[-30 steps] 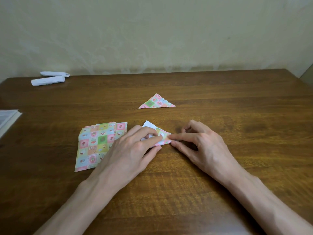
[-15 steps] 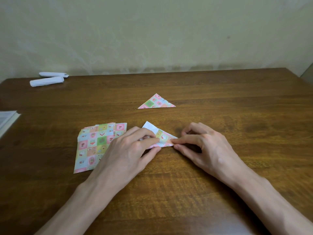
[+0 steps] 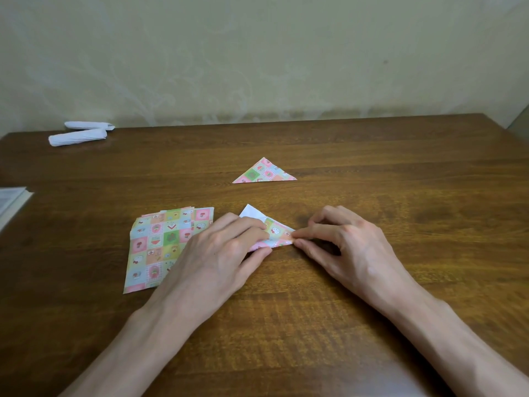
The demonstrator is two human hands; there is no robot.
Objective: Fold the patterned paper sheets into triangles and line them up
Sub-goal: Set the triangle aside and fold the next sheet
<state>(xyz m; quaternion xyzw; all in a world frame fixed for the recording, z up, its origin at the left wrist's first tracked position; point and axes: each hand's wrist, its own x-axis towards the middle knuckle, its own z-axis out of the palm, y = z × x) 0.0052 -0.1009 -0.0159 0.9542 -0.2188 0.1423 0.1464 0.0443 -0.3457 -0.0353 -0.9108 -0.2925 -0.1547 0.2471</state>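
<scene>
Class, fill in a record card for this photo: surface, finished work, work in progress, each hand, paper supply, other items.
Surface: wooden table
Finished: one folded triangle, beyond the hands
In progress: half-folded sheet, white underside showing
Left hand: presses on the sheet
Right hand: pinches its right corner
Supply: stack of patterned sheets, left of that sheet
Other: two white rolls, far left

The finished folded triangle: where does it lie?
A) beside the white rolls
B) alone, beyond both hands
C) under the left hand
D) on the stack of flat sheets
B: the folded triangle lies alone on the table, beyond the left hand and the right hand, which work on a half-folded sheet.
</scene>
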